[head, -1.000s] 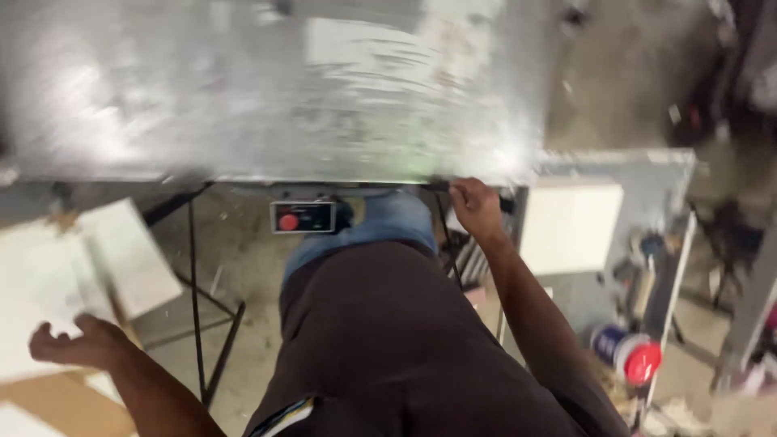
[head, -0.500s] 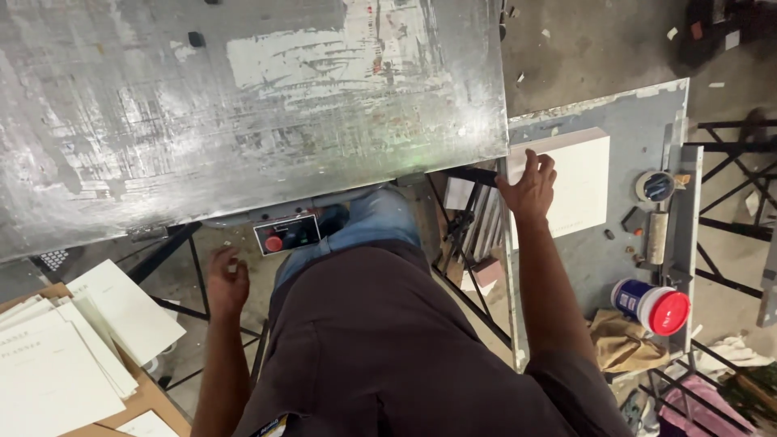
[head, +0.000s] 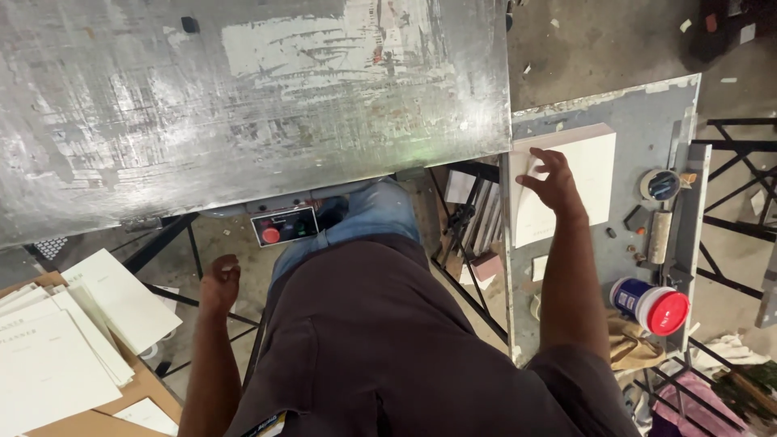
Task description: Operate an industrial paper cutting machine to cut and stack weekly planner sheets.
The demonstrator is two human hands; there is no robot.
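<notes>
Two hands frame a person standing at a scuffed metal desk, seen from a head-worn camera looking straight down. Nearest the camera, the left hand hangs low beside the dark shirt, fingers curled loosely into a near fist and holding nothing. Just left of it, stacks of white printed sheets lie on brown cardboard. Farther out, under the near edge of the metal desk, sits a small control box with a red button. To the right, the right hand reaches out with fingers spread, its fingertips resting on a stack of white boards that lies on a grey side desk. Near the right forearm on that grey surface stands a blue tub with a red lid, and beyond it a roll of tape.
</notes>
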